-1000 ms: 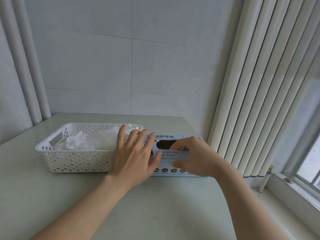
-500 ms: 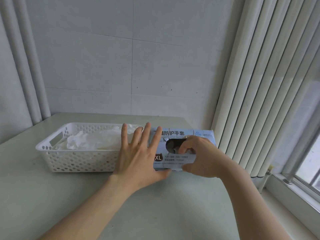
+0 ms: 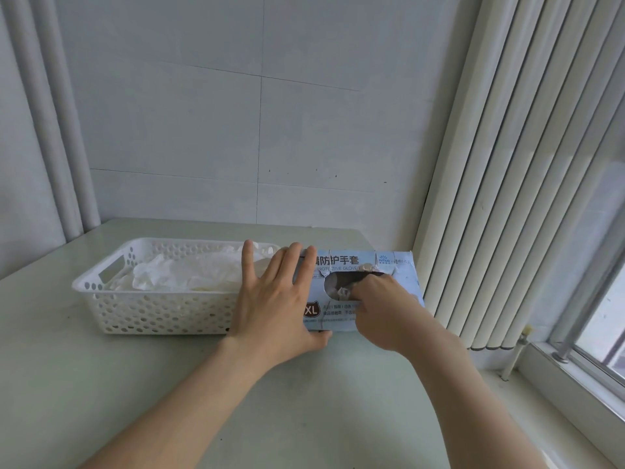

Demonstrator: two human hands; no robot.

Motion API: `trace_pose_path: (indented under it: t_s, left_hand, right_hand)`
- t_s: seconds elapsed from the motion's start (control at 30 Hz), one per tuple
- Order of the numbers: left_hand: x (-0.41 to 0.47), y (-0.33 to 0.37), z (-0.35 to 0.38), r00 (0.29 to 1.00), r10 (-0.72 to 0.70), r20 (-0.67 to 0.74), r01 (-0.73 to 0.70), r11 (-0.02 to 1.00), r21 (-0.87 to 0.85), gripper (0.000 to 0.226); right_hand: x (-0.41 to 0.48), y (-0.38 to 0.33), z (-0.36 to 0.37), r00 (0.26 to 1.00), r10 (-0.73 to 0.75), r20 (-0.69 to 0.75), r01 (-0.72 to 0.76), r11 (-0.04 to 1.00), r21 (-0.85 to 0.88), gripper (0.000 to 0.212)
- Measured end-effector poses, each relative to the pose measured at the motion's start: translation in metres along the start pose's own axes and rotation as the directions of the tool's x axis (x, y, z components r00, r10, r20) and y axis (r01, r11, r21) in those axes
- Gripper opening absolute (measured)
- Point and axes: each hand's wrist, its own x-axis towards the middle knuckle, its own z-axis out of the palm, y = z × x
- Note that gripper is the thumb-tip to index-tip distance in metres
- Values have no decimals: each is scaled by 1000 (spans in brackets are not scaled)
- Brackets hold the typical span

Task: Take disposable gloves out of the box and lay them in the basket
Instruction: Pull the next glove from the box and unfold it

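A light blue glove box (image 3: 399,269) stands tilted up on its long edge, its printed face and oval opening turned toward me. My left hand (image 3: 274,299) lies flat with straight fingers against the box's left part, steadying it. My right hand (image 3: 382,309) reaches into the opening, and its fingertips pinch a bit of white glove (image 3: 343,292) at the hole. Left of the box sits a white perforated basket (image 3: 152,313) holding several crumpled white gloves (image 3: 182,275).
The pale table (image 3: 169,401) runs to the wall behind. Vertical blind slats (image 3: 507,198) hang close to the right of the box. A window sill and frame (image 3: 581,363) lie at the lower right.
The box has been tipped up from lying flat to standing on its edge. My right hand's fingers have gone deeper into the opening, where a bit of white glove now shows.
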Motion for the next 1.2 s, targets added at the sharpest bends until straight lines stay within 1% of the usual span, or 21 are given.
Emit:
trace_pose_path:
  t_s: [0.07, 0.13, 0.2, 0.27, 0.3, 0.4, 0.47, 0.57, 0.7, 0.8, 0.97, 1.1, 1.2]
  left_hand:
    - [1, 0, 1, 1000, -10, 17, 10, 1000, 3, 124]
    - [2, -1, 2, 999, -15, 28, 15, 1000, 2, 124]
    - [5, -4, 3, 1000, -16, 26, 16, 1000, -16, 124]
    - [7, -6, 2, 1000, -13, 23, 14, 999, -32, 121]
    - [8, -7, 2, 1000, -11, 19, 12, 999, -38, 120]
    - [7, -9, -1, 1000, 1, 30, 0, 999, -52, 119]
    - [6, -10, -3, 998, 6, 60, -3, 999, -48, 120]
    - [5, -8, -5, 996, 12, 84, -8, 999, -48, 120]
    - [4, -5, -11, 989, 31, 144, -27, 999, -28, 120]
    - [4, -4, -15, 980, 44, 195, -44, 999, -7, 117]
    - [6, -4, -16, 961, 47, 272, -62, 997, 47, 111]
    - [6, -3, -16, 951, 55, 305, -71, 997, 40, 99]
    - [5, -3, -18, 953, 62, 298, -70, 997, 17, 96]
  right_hand:
    - [4, 5, 4, 991, -44, -130, 52, 997, 54, 26]
    - [8, 9, 6, 955, -55, -292, 93, 988, 119, 29]
    - [10, 11, 6, 893, 21, -449, 118, 953, 280, 27]
    - [12, 14, 5, 835, 117, -537, 156, 886, 436, 27]
    - [14, 17, 6, 811, 157, -564, 169, 859, 483, 28]
    - [16, 23, 9, 737, 217, -640, 225, 814, 535, 33]
    - [15, 24, 9, 701, 232, -674, 273, 786, 554, 36]
    - [15, 23, 9, 672, 237, -701, 309, 771, 557, 38]
    - [15, 20, 11, 640, 220, -736, 345, 774, 531, 32]
    - [16, 19, 11, 605, 256, -754, 356, 760, 543, 30]
    - [16, 20, 10, 609, 306, -732, 410, 669, 620, 33]
    - [15, 18, 7, 602, 326, -729, 449, 617, 646, 45]
    - [13, 16, 5, 620, 314, -719, 472, 583, 661, 38]
